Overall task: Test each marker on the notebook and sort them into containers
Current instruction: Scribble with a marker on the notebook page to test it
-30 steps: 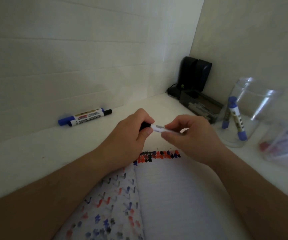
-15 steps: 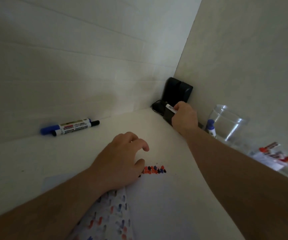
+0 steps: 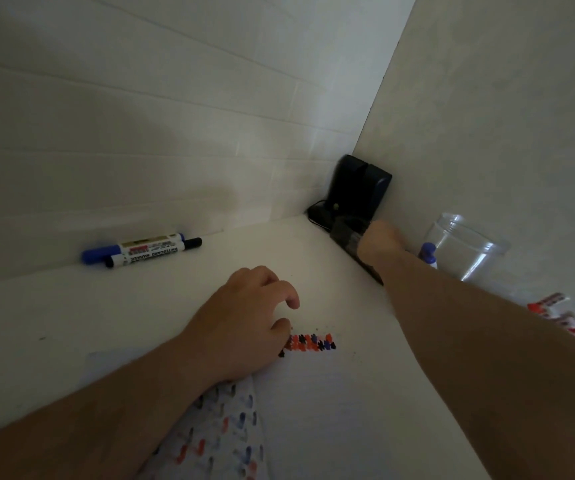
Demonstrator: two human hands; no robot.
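Note:
An open notebook (image 3: 313, 403) with rows of red, black and blue test marks lies at the bottom middle. My left hand (image 3: 244, 323) rests on its top edge, fingers loosely curled, holding nothing. My right hand (image 3: 381, 242) reaches into the black tray (image 3: 346, 237) in the far corner; its fingers are hidden, so no marker shows in it. Two whiteboard markers, one blue (image 3: 133, 249) and one black (image 3: 154, 257), lie by the back wall. A clear cup (image 3: 466, 251) holds a blue marker (image 3: 428, 254).
A black box-shaped device (image 3: 358, 188) stands in the corner behind the tray. Red markers (image 3: 563, 313) lie in a clear container at the right edge. White walls close off the back and right side of the white table.
One second ago both hands held a black marker over the notebook. My right hand carried it to the black tray and now reaches down into it; my left hand settled on the notebook.

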